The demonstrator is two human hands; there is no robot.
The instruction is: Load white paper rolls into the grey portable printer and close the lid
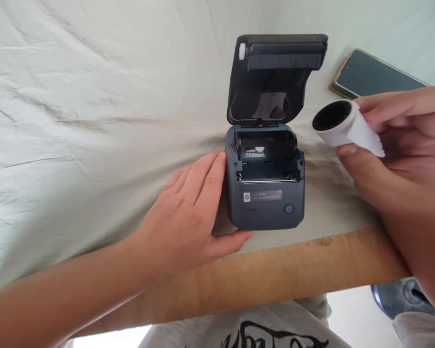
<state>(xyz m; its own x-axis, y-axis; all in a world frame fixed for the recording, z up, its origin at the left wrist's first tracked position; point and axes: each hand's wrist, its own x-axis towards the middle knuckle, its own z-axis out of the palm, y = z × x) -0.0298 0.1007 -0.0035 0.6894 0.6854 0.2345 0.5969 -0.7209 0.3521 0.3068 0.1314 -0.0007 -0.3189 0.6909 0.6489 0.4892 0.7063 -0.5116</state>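
Note:
A dark blue-grey label printer (266, 208) stands on the pale cloth with its black lid (266, 92) raised. Its paper compartment shows no roll inside. Against the printer's left side and lower left corner rests my left hand (188, 208), fingers together along the side and thumb at the front edge. To the right of the printer, my right hand (387, 150) holds a small white paper roll (362, 133) between thumb and fingers. The roll's dark hollow end faces the printer, and a loose paper edge hangs from it.
A phone (380, 77) lies on the cloth at the upper right, behind my right hand. The cloth (94, 96) is wrinkled. A wooden board (275, 270) forms the near edge, with a dark round object (398, 297) below it at the lower right.

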